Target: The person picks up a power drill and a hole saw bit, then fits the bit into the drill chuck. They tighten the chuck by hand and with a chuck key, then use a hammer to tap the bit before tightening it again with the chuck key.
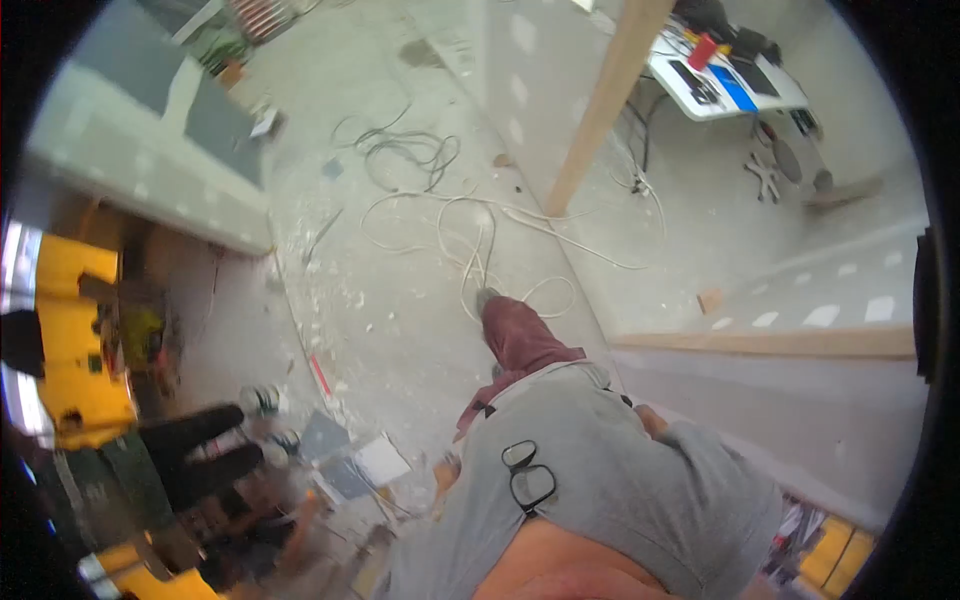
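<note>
My left hand [446, 474] hangs at my left side, small and blurred below the grey sleeve; its fingers cannot be made out. On the other side my right hand [652, 422] shows only in part past the sleeve, close to my hip, and its fingers are hidden. No object is visible in either hand. A pair of glasses [532, 484] hangs from the collar of my grey sweatshirt [620, 480]. One leg in maroon trousers [522, 335] is stretched forward, the shoe beside loose white cable [470, 262] on the floor.
Coiled cables [410, 155] and white debris lie across the concrete floor [370, 290]. A wooden-edged drywall opening [610, 105] is ahead right, with a white table [690, 100] beyond. At lower left stands another person [130, 470] near boards [382, 460] and a red strip [319, 374].
</note>
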